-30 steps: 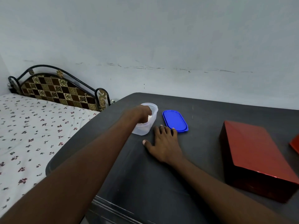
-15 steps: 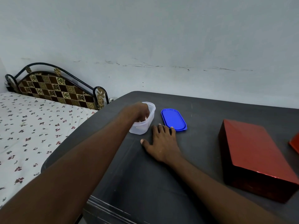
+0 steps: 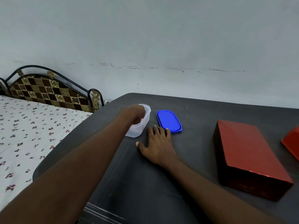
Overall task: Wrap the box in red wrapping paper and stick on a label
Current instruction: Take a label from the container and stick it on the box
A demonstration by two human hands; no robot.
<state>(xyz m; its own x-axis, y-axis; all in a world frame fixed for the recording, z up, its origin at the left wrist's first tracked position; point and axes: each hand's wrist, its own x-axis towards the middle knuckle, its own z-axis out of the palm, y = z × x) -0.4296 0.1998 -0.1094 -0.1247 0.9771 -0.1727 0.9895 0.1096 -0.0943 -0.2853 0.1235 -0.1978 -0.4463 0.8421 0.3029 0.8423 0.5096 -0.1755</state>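
The box [image 3: 246,152], wrapped in shiny red paper, lies on the dark table [image 3: 161,191] at the right, apart from both hands. My left hand [image 3: 132,113] reaches down into a translucent plastic tub [image 3: 140,128] at the table's far left. Its fingers are hidden inside the tub. My right hand [image 3: 157,146] rests flat on the table beside the tub, its fingertips at the near edge of a blue oval lid [image 3: 168,120]. No label is visible.
Part of another red thing [image 3: 291,143] shows at the right edge of the view. A bed with a flowered sheet [image 3: 24,135] and a chequered headboard [image 3: 48,91] stands to the left of the table. A pale wall runs behind.
My left hand has dipped from the tub's rim down into the tub. My right hand stays flat in the same place.
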